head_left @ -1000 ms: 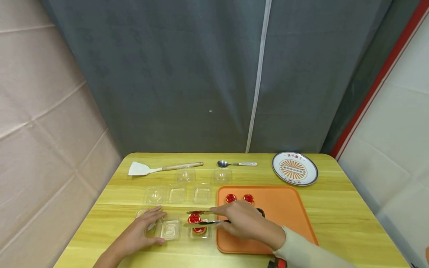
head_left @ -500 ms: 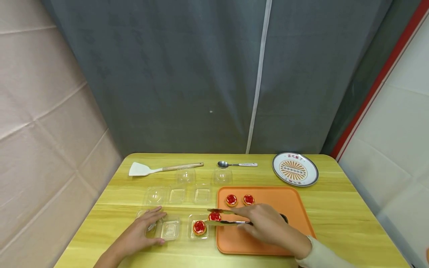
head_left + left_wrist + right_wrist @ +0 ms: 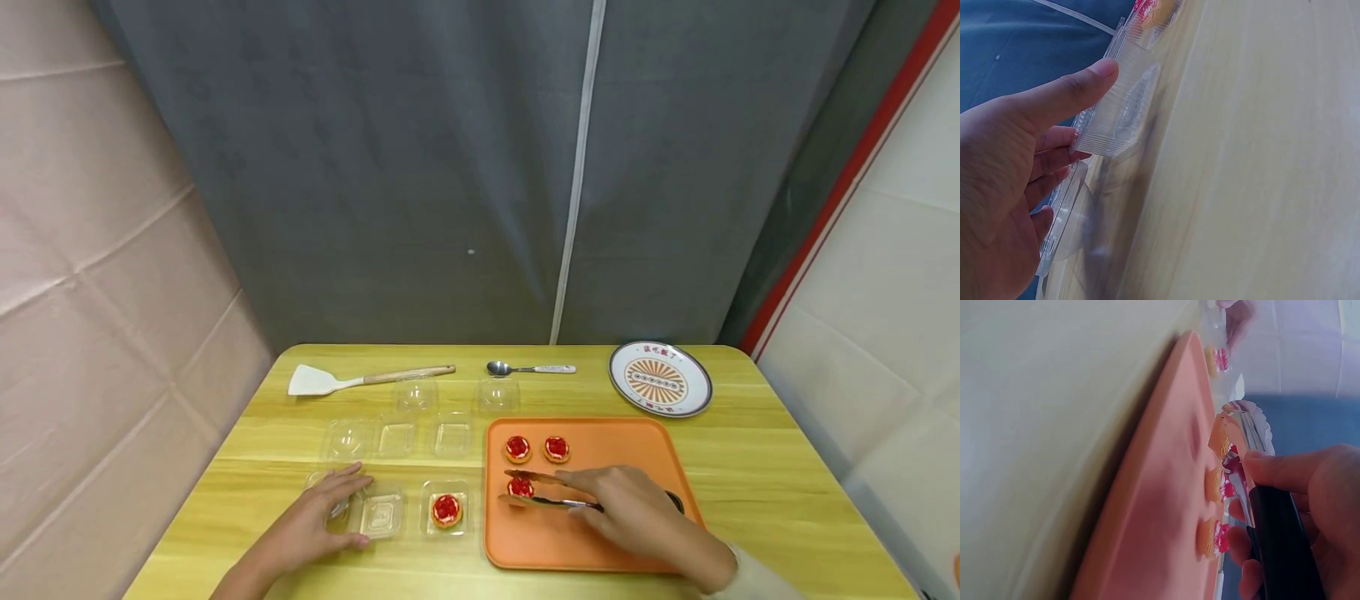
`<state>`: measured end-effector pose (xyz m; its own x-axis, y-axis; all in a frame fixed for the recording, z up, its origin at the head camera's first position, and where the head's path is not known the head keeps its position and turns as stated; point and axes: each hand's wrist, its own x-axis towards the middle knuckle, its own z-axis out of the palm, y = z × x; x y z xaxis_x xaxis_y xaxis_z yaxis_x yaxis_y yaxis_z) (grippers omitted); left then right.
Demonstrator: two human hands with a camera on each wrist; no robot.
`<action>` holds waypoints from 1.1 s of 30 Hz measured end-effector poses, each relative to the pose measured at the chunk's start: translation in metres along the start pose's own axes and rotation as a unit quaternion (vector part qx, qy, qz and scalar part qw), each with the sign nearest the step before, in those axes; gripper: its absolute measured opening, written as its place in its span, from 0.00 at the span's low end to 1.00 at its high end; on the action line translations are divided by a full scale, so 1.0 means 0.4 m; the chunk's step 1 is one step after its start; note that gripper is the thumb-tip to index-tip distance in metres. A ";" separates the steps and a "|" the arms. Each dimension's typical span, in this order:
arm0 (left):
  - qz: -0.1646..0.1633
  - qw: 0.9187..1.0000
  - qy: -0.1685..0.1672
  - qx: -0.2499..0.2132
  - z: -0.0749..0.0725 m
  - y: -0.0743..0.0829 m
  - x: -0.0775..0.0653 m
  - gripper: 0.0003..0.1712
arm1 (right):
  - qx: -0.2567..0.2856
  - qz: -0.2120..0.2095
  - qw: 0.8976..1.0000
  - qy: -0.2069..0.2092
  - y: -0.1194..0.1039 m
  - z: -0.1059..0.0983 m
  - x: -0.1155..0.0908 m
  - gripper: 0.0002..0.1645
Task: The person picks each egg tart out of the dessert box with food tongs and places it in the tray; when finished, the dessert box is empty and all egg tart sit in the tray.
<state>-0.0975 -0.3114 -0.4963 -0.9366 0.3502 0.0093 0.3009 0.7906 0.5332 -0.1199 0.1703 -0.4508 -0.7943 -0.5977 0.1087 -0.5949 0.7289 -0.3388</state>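
My right hand (image 3: 628, 510) grips the black handle (image 3: 1282, 540) of metal tongs (image 3: 553, 502) over the orange tray (image 3: 585, 550). Between the tong ends is a red-topped tart (image 3: 521, 487), close to the tray; whether it touches is unclear. Two similar tarts, one of them the rear-left tart (image 3: 517, 448), sit on the tray behind it. Another tart (image 3: 447, 511) lies in a clear plastic container (image 3: 467, 492) left of the tray. My left hand (image 3: 315, 515), fingers spread, rests against a second clear container (image 3: 381, 515), thumb at its edge (image 3: 1107, 69); its lid is partly hidden beneath the fingers.
Behind stand more clear containers, including a right-hand base (image 3: 452, 433) and several lids such as a domed lid (image 3: 348, 437). Along the back lie a white spatula (image 3: 315, 380), a spoon (image 3: 498, 367) and a patterned plate (image 3: 660, 378). A grey curtain (image 3: 420, 208) hangs behind the table.
My right hand has moved right with the tongs and a tart, from above the tart container to over the tray. The other tart stays in the container. My left hand has not moved.
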 end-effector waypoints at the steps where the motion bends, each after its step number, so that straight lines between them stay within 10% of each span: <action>1: -0.001 1.000 -0.001 -0.001 -0.001 0.001 0.001 0.53 | 0.001 0.001 1.000 -0.002 0.004 0.001 -0.003 0.25; 22: 0.012 1.000 0.003 0.009 -0.011 0.014 0.007 0.52 | 0.001 0.002 1.000 -0.020 0.010 0.001 -0.006 0.27; 33: 0.051 0.998 0.018 0.011 -0.002 0.092 0.053 0.51 | -0.006 -0.026 1.000 -0.014 -0.009 -0.007 0.015 0.30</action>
<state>-0.1066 -0.2754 -0.4760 -0.9065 0.4118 0.0932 0.3989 0.7629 0.5088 -0.1228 0.1650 -0.4464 -0.7590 -0.6434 0.1002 -0.6365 0.7005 -0.3228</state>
